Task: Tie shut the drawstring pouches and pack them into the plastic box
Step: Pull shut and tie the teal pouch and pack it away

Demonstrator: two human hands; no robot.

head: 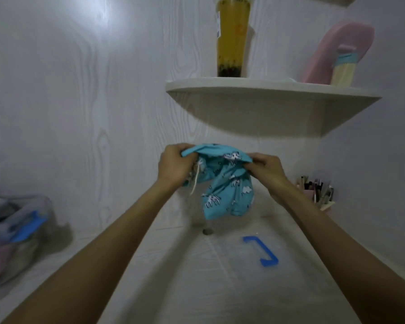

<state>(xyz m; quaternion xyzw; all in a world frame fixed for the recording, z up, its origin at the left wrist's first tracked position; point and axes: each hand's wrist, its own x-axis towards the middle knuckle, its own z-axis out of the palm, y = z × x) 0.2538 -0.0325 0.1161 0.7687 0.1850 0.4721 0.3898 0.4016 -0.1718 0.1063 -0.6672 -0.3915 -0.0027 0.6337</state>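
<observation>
1. Pouch [222,183] is held up in mid-air, well above the white desk [150,265], pretty much centre of the view. It's turquoise cloth with little white cartoon animals and clouds printed on it, and the bottom hangs loose and crumpled.
2. Left hand [173,164] is closed on the left end of the pouch's top edge, cloth pinched between thumb and curled fingers. A white cord [196,181] dangles just beside that hand.
3. Right hand [265,168] is pinched shut on the right end of the same edge, so the top is stretched between the two hands.
4. Plastic box [17,228] is seen far left on the desk, clear with a blue clip, well apart from the pouch. Something pinkish is inside, but it's too blurry to tell what.
5. Clear lid [232,258] with a blue latch is lying flat on the desk under the hands.
6. Corner shelf [267,90] above the hands is holding a tall yellow drink [232,38] and a pink thing [337,52].
7. Pen holder [318,195] is spotted to the right, beside the right forearm.
</observation>
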